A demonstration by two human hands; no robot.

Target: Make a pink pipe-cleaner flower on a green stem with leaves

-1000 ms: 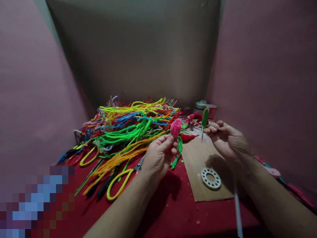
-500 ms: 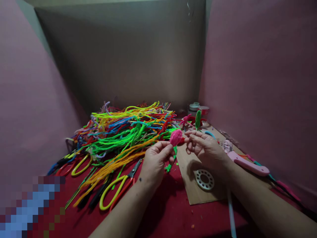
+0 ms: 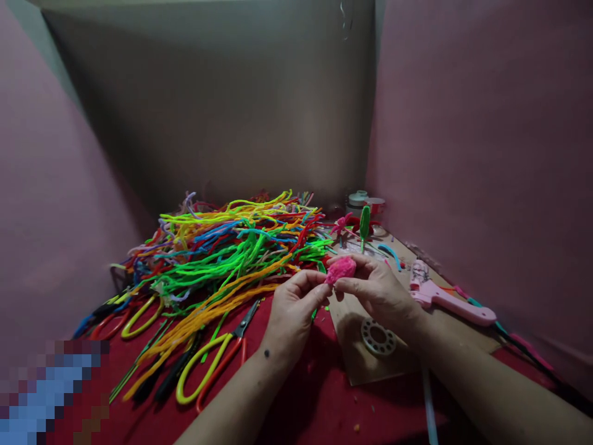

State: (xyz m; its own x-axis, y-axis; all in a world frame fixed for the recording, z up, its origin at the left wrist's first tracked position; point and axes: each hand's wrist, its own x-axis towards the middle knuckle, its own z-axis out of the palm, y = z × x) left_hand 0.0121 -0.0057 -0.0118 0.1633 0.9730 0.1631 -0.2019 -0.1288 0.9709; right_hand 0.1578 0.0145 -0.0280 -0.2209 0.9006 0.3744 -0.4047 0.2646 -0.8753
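Observation:
A fuzzy pink pipe-cleaner petal is held up between both hands over the front of the table. My left hand pinches its lower left end between thumb and forefinger. From the other side, my right hand has its thumb and fingers closed around the body of the petal. Behind the hands, a green pipe-cleaner leaf stands upright, with a pink pipe-cleaner flower to its left.
A large pile of coloured pipe cleaners covers the left and back. Scissors with yellow and red handles lie nearer. On the cardboard rest a white ring with holes and a pink glue gun; a glue stick lies in front.
My right hand, formerly apart with loose fingers, has come in and closed on the pink petal. The petal has tilted toward the right. The view has shifted slightly.

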